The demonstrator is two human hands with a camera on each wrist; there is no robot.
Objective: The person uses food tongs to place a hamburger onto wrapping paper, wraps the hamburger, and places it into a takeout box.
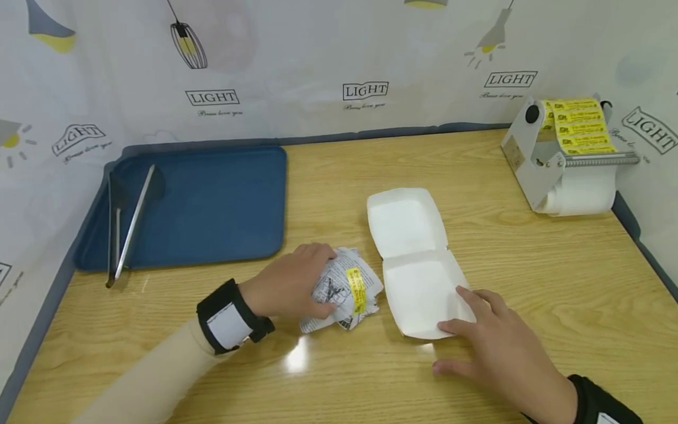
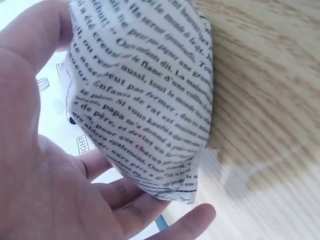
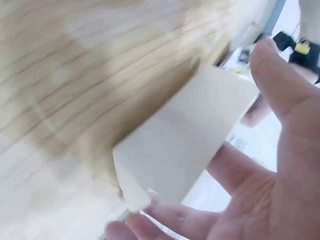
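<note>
My left hand [image 1: 296, 282] grips a parcel [image 1: 339, 291] wrapped in printed newspaper-style paper, sealed with a yellow label strip [image 1: 357, 290]. Up close in the left wrist view, the parcel [image 2: 140, 95] sits between thumb and fingers, its printed side facing the camera. Just right of it on the table, an unfolded white takeaway box [image 1: 424, 294] lies open, lid half away from me. My right hand [image 1: 492, 341] has its fingertips at the box's near right corner, thumb apart from it. The right wrist view shows the box's outer wall [image 3: 185, 135] with spread fingers beside it.
A blue tray [image 1: 222, 206] at the back left carries metal tongs [image 1: 135, 218]. At the back right stands a label dispenser [image 1: 572, 159] with a roll of yellow labels. A printed sheet [image 1: 296, 59] walls the wooden table [image 1: 328, 383] behind and at the sides.
</note>
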